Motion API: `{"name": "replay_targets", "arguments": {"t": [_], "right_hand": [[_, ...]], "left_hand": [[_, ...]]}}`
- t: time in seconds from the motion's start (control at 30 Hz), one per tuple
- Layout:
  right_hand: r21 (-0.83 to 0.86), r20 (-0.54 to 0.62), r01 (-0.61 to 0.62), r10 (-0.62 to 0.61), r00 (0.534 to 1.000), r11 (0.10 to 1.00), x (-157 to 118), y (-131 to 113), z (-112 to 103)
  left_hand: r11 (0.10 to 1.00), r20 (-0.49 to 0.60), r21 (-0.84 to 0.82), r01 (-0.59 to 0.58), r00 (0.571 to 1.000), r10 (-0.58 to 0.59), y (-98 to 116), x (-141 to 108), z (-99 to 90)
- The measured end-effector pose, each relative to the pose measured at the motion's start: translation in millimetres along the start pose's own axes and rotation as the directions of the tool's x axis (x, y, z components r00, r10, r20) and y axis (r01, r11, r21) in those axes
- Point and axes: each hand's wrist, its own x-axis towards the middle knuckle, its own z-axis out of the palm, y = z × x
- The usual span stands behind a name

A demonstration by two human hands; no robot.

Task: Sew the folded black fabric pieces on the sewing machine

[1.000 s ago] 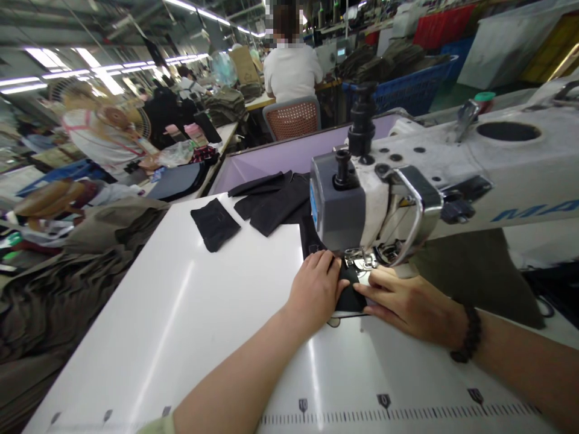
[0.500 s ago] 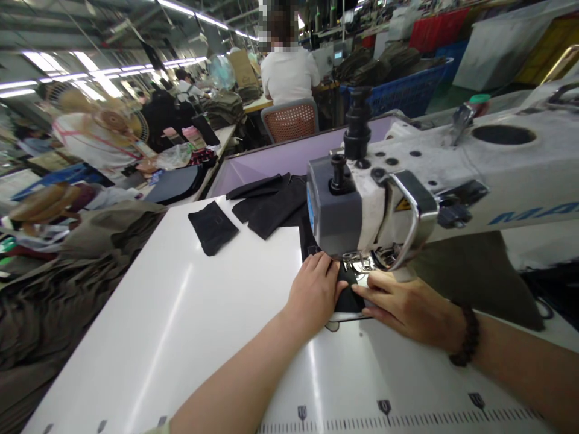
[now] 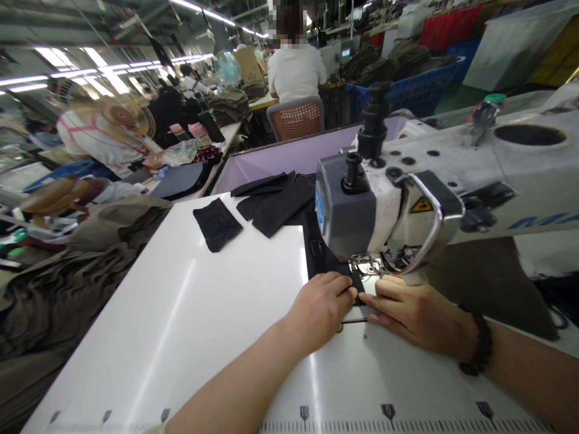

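Note:
A strip of black fabric [image 3: 319,248] lies under the presser foot [image 3: 362,265] of a white and grey sewing machine [image 3: 346,208]. A stitched rectangle shows on the part to the left of the machine head. My left hand [image 3: 323,307] presses the near end of the fabric, its fingers bent and the thumb tucked against them. At the fabric's right edge, close to the needle area, my right hand [image 3: 416,310] rests with the index finger stretched out, its tip touching the cloth. A dark beaded bracelet [image 3: 477,346] circles the right wrist. Stitching under the foot is hidden.
Further back lie a small black fabric piece [image 3: 218,224] and several black strips [image 3: 275,205]. Olive cloth [image 3: 488,277] is behind my right hand. A ruler scale [image 3: 348,427] runs along the white table's front edge. Stacked dark cloth [image 3: 67,301] stands left; a seated person [image 3: 296,75] is ahead.
The black fabric's near end has moved closer to the foot, and more of it shows left of the machine. My left thumb has drawn in to the fingers. The view has shifted slightly.

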Motion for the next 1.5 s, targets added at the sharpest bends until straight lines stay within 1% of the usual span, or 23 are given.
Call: {"name": "replay_targets", "arguments": {"t": [0.13, 0.33, 0.47, 0.57, 0.7, 0.83, 1.1, 1.4, 1.5], "right_hand": [[-0.064, 0.007, -0.047, 0.047, 0.999, 0.997, 1.1, 2.2, 2.9], [-0.154, -0.012, -0.104, 0.103, 0.995, 0.983, 0.9, 6.1, 10.4], [-0.150, 0.000, -0.129, 0.130, 0.991, 0.980, 2.0, 7.0, 12.3], [-0.149, 0.001, -0.129, 0.130, 0.991, 0.980, 2.5, 6.9, 12.0], [-0.149, -0.011, -0.136, 0.136, 0.991, 0.979, 2.2, 6.1, 11.8], [-0.139, -0.017, -0.157, 0.157, 0.988, 0.978, 2.3, 5.1, 11.2], [-0.106, 0.003, -0.159, 0.160, 0.987, 0.982, 3.4, 5.5, 10.1], [-0.104, 0.004, -0.161, 0.163, 0.987, 0.981, 2.0, 6.0, 12.6], [-0.103, -0.003, -0.159, 0.159, 0.987, 0.982, 2.6, 6.5, 12.8]], "left_hand": [[0.999, -0.026, -0.028, 0.025, 0.999, -0.026, -3.9, 5.3, 1.1], [0.998, -0.030, -0.034, 0.053, 0.998, -0.054, -8.3, 11.9, 1.8], [0.997, -0.083, -0.044, 0.065, 0.994, -0.068, -10.5, 13.2, 3.5], [0.994, -0.106, -0.048, 0.096, 0.989, -0.101, -11.7, 14.0, 4.7], [0.988, -0.078, -0.029, 0.151, 0.985, -0.152, -13.2, 15.4, 6.2], [0.985, -0.073, -0.025, 0.173, 0.982, -0.175, -13.8, 16.2, 6.6], [0.984, -0.080, -0.017, 0.180, 0.980, -0.181, -15.0, 18.1, 6.9], [0.984, -0.090, -0.039, 0.174, 0.980, -0.177, -15.0, 17.3, 6.7], [0.984, -0.075, -0.039, 0.175, 0.981, -0.177, -15.0, 17.9, 7.0]]}}
